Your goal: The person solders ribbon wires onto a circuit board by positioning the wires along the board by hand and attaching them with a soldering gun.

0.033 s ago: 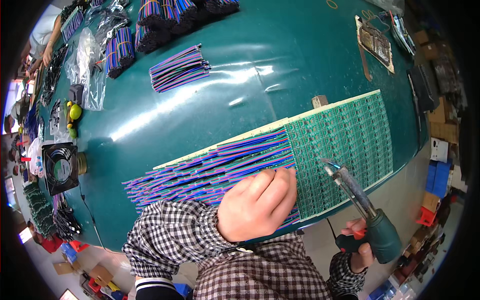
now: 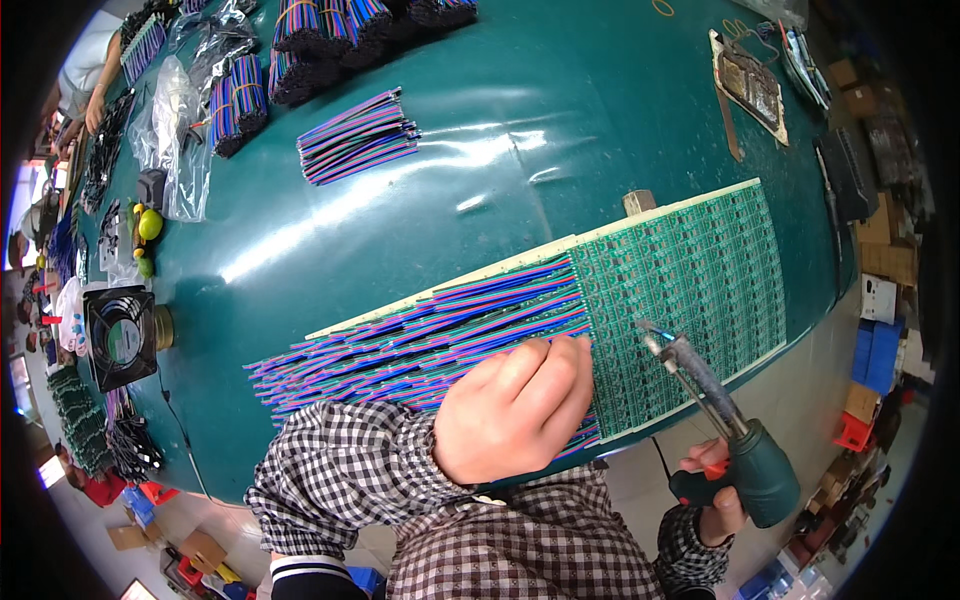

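Note:
My left hand (image 2: 518, 405) is closed, its bent fingers at the near side of the panel of green circuit boards (image 2: 680, 300). It appears to pinch multicoloured wires (image 2: 440, 345) there; the fingertips are partly hidden. Rows of these blue, pink and black wires lie leftward from the boards. In my right hand (image 2: 722, 515) is a dark green soldering gun (image 2: 765, 470) with a red trigger, gripped at the handle. Its metal tip points up and left, over the boards and to the right of my left hand. Whether the tip touches a board I cannot tell.
A loose wire pile (image 2: 358, 138) and banded wire bundles (image 2: 330, 30) lie farther back. At left stand a black fan (image 2: 120, 338) and plastic bags (image 2: 180, 140). A worn tray (image 2: 750, 85) sits far right; a small block (image 2: 638, 203) touches the panel's far edge. Another person's arm (image 2: 105, 85) shows far left.
The soldering gun has shifted very slightly left. My left hand and the boards stay practically where they were.

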`<state>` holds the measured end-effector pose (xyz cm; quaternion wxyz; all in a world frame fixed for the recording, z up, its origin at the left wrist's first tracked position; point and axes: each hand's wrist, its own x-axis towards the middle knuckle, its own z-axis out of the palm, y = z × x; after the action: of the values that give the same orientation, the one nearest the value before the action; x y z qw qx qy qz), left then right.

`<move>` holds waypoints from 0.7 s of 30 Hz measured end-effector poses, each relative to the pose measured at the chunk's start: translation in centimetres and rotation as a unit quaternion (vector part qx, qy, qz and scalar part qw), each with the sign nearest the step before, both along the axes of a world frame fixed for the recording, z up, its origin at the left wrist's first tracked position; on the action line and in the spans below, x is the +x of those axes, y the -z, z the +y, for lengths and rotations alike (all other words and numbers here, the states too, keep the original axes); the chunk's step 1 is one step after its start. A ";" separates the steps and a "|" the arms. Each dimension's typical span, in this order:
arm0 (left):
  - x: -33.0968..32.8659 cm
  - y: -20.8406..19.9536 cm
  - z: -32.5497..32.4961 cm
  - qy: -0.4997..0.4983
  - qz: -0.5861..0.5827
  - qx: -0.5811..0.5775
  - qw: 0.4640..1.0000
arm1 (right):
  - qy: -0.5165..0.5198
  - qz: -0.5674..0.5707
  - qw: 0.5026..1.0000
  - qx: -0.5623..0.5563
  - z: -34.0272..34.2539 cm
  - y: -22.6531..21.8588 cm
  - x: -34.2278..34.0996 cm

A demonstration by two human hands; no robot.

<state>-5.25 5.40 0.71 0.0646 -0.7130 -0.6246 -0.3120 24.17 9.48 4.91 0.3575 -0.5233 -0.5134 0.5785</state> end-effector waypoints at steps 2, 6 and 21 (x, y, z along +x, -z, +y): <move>0.0 0.1 0.0 -0.001 0.004 0.007 1.000 | -0.025 0.004 1.000 0.004 -0.4 0.5 0.3; 0.1 0.0 0.1 -0.006 0.001 0.001 1.000 | -0.080 -0.033 0.995 0.038 -0.1 1.0 0.7; 0.1 0.0 0.0 -0.003 0.008 -0.002 1.000 | -0.119 -0.122 0.981 0.091 0.4 0.0 -1.2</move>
<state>-5.12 5.42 0.68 0.0692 -0.7135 -0.6272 -0.3046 23.01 9.85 4.86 0.2674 -0.4904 -0.6620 0.4997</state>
